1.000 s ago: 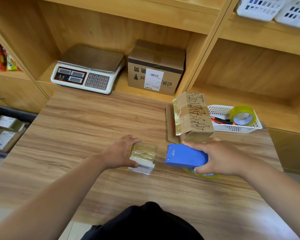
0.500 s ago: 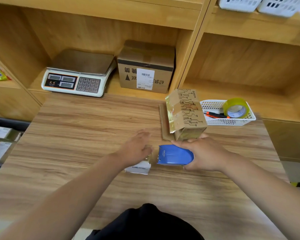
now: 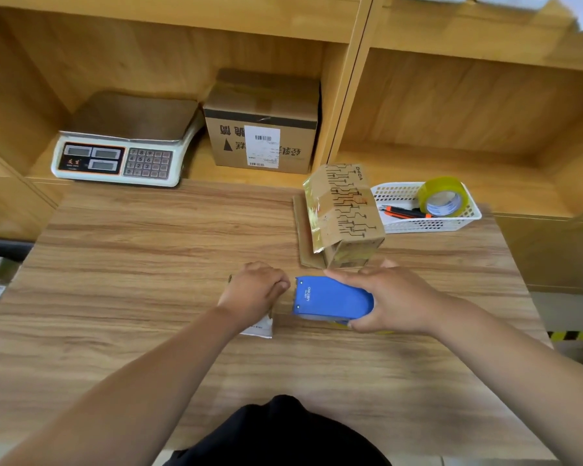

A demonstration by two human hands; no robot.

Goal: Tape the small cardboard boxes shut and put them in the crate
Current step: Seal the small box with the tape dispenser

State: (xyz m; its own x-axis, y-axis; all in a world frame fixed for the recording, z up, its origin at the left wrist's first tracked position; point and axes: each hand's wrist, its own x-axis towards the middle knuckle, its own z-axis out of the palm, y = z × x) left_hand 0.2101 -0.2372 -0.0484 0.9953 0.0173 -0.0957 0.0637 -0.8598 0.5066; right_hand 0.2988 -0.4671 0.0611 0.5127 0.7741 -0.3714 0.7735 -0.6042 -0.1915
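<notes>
While the left hand [image 3: 254, 290] is curling over the small white-labelled cardboard box [image 3: 260, 328] on the wooden table [image 3: 115, 264], the right hand [image 3: 389, 299] is gripping the blue plastic tape dispenser [image 3: 332, 299] beside it, likely needing firm pinning for a clean tear.

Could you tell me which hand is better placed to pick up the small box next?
Left: the left hand holds the small box; the right hand grips the blue tape dispenser.

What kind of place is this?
Probably a parcel-packing station: a weighing scale, a labelled cardboard box beside it, and a blue tape dispenser gripped in the right hand.
</notes>
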